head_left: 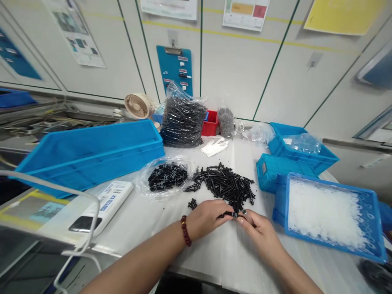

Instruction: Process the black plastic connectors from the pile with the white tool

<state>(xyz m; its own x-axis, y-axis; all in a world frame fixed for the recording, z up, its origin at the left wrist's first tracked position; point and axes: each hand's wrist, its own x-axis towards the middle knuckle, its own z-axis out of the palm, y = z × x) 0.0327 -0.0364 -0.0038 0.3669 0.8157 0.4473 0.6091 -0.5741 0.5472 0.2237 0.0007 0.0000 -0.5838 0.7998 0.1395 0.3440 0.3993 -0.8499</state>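
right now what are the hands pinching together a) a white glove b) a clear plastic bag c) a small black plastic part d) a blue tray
C: the left hand and right hand meet on a small black plastic part, just below the loose pile of similar black parts.

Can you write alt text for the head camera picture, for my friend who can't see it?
The left hand and right hand pinch a small black plastic part above a white table, beside a loose pile of black plastic parts.
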